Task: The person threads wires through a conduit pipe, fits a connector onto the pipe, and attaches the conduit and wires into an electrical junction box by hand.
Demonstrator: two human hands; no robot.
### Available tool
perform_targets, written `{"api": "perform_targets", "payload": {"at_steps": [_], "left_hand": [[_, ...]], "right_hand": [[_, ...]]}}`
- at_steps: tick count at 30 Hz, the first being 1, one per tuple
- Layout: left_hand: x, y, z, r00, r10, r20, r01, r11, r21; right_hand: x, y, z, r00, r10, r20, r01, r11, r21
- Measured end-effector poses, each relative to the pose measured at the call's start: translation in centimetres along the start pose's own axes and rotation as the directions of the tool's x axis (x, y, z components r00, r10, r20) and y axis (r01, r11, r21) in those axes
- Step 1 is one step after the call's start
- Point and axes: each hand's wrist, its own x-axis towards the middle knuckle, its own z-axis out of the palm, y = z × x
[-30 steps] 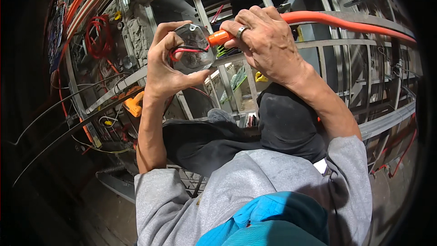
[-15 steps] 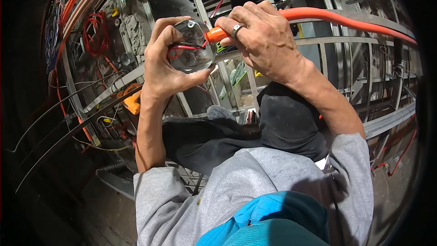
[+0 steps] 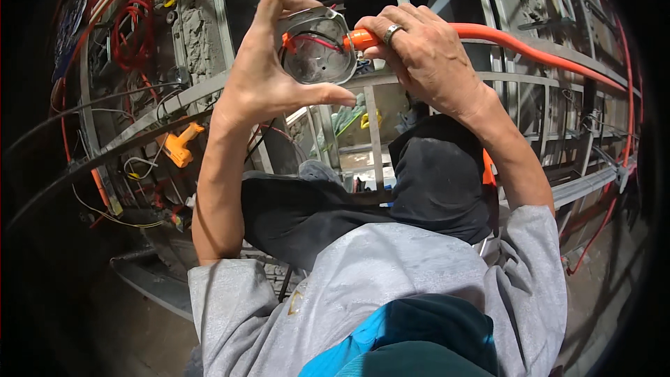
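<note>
A round metal junction box hangs in front of me with its hollow side facing up. Black and red wires run across its inside, between an orange fitting on its left wall and its right wall. My left hand is open around the box's left side, thumb stretched out below the rim and fingers spread above it. My right hand, with a ring on one finger, is closed round the end of an orange flexible conduit. The conduit's orange connector meets the box's right wall.
Metal studs and rails form a frame beneath and beyond my hands. An orange-yellow power tool lies at left, below a coil of red cable. Dark cables cross the left side. My bent knee is close below the right hand.
My left hand has loosened from the box, its thumb and fingers now stretched apart. The box has tilted and shifted slightly right and up, and the right hand has moved a little right with the conduit.
</note>
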Motion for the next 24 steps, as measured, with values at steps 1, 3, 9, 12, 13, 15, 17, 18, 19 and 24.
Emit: {"api": "perform_targets", "payload": {"at_steps": [1, 3, 9, 12, 13, 15, 17, 18, 19, 24], "left_hand": [[-0.2, -0.3, -0.4, 1.0, 0.007, 0.002, -0.007, 0.995, -0.096], [-0.6, -0.4, -0.9, 1.0, -0.014, -0.02, 0.009, 0.977, -0.214], [0.4, -1.6, -1.0, 0.954, -0.3, -0.015, 0.259, 0.847, -0.464], [1.4, -1.8, -0.8, 0.922, -0.388, -0.001, 0.331, 0.787, -0.52], [1.8, -2.1, -0.6, 0.923, -0.384, -0.006, 0.324, 0.787, -0.525], [2.3, -2.7, -0.3, 0.924, -0.374, 0.082, 0.358, 0.771, -0.527], [2.5, -2.6, -0.2, 0.926, -0.374, 0.046, 0.345, 0.792, -0.504], [2.5, -2.6, -0.1, 0.928, -0.371, 0.016, 0.333, 0.813, -0.478], [2.5, -2.4, 0.1, 0.938, -0.346, 0.001, 0.31, 0.84, -0.445], [3.1, -2.3, 0.1, 0.911, -0.413, -0.012, 0.358, 0.803, -0.477]], "right_hand": [[0.0, -0.1, 0.0, 1.0, 0.012, 0.019, -0.012, 0.999, 0.031], [0.1, -0.2, -0.1, 0.999, 0.014, 0.04, -0.016, 0.999, 0.05], [0.7, 0.0, -1.4, 0.998, -0.018, 0.066, 0.004, 0.978, 0.208], [0.4, 1.0, -2.4, 0.998, 0.034, 0.058, -0.041, 0.993, 0.107], [0.1, 1.5, -2.8, 0.993, 0.016, 0.117, -0.028, 0.994, 0.108], [0.0, 1.6, -2.3, 0.995, 0.002, 0.103, -0.014, 0.994, 0.108], [-0.1, 1.8, -1.4, 0.998, -0.043, 0.039, 0.038, 0.992, 0.122], [-0.3, 1.6, -1.0, 0.998, -0.047, 0.042, 0.042, 0.991, 0.125], [-0.5, 1.5, -0.8, 0.999, -0.054, 0.005, 0.053, 0.989, 0.141], [0.7, 1.4, -1.0, 0.996, -0.091, -0.023, 0.093, 0.984, 0.153]]}}
